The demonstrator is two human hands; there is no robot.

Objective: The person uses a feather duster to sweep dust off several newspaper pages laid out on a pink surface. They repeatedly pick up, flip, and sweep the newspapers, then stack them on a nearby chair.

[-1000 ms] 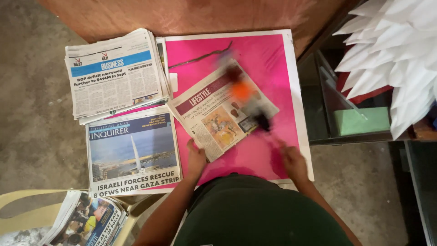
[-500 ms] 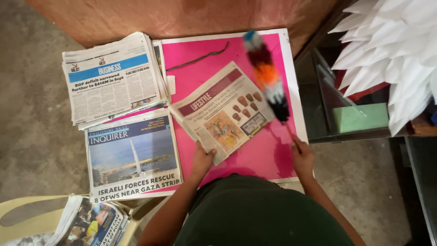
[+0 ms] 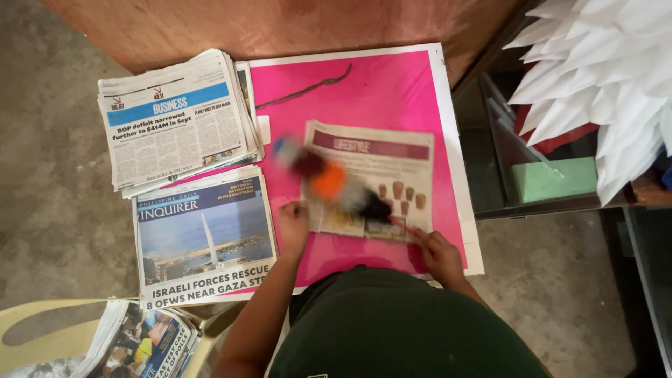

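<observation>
Two hands are at work here, and yours on the right does the gripping: your right hand point(image 3: 439, 253) is closed around the thin handle of a multicoloured duster point(image 3: 329, 183). From that fist the duster runs up and to your left, its long axis slanting across the lower left part of the folded newspaper point(image 3: 371, 178) and out over the pink board point(image 3: 378, 91). The fluffy head is motion-blurred, so you cannot tell whether it touches the paper or passes just above it.

Your left hand point(image 3: 292, 222) lies at the newspaper's lower left corner, fingers curled; whether they pinch the edge or only press beside it cannot be told. That hand is nearer the duster's far tip, while the right holds the near end.

The newspaper lies roughly square to you, up and left from the right fist, in the middle of the board. A dark twisted cord point(image 3: 304, 88) lies near the board's far edge. Left of the board sit a newspaper stack point(image 3: 175, 122) and a front page with a sea photo point(image 3: 203, 234).
</observation>
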